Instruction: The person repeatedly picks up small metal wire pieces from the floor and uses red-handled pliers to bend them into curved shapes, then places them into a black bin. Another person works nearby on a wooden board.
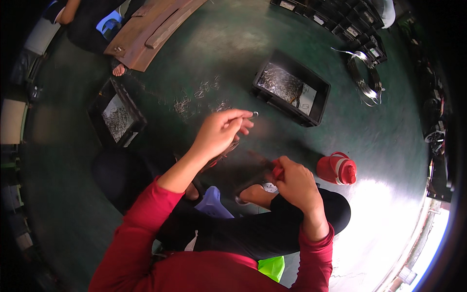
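Note:
My left hand [220, 130] is closed, with a small bent piece of shiny metal wire [255, 114] pinched at its fingertips. My right hand [297, 182] wraps round the red handle of a tool [277, 171], probably pliers; its dark front end is smeared by motion and points towards the left hand. Partly hidden below my left wrist is another thing with dark and red parts [221, 156], whose kind I cannot make out. Loose bent wire pieces [182, 106] lie on the floor just beyond the left hand.
A black crate [318, 100] of wire pieces stands far right, another black crate [138, 124] at left. A red jug [335, 168] stands right of my knee. Wire coil [367, 80], stacked black bins [340, 24] and wooden boards [151, 36] lie farther off. Another person sits at the upper left.

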{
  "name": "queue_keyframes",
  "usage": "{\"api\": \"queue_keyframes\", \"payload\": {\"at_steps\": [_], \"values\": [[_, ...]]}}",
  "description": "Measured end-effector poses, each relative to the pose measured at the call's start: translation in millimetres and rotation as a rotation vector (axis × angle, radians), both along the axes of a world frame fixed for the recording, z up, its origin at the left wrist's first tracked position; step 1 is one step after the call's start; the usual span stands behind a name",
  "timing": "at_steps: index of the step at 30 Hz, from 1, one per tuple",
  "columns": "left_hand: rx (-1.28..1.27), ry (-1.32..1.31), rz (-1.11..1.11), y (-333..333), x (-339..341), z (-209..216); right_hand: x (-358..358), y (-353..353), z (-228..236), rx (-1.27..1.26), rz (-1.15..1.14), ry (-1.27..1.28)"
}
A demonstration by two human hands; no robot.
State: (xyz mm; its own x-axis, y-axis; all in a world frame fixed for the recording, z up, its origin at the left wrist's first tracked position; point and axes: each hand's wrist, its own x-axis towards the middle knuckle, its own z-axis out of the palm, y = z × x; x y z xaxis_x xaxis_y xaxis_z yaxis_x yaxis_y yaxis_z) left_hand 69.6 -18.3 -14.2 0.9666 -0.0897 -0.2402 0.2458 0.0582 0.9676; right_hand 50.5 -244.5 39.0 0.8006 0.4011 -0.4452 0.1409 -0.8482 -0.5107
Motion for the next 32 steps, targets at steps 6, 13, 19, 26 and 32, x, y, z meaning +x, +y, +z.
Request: {"api": "queue_keyframes", "payload": {"at_steps": [6,13,19,26,32], "values": [[0.268,-0.167,-0.183,-60.2,147.2,-42.4,-4.6,-18.0,-7.5,-0.24,0.024,-0.044],[0.887,-0.284,-0.204,-32.9,224.3,-148.8,-7.4,-41.5,-26.9,-0.389,0.003,-0.134],[0.963,-0.076,-0.321,17.8,163.2,-279.5,1.3,-39.7,-28.8,-0.342,0.036,-0.053],[1.049,-0.245,-0.337,21.2,155.0,-324.0,17.3,-33.7,-31.8,-0.336,-0.001,-0.002],[1.172,-0.37,-0.496,20.0,158.8,-315.6,16.4,-31.8,-32.6,-0.348,0.039,-0.053]]}}
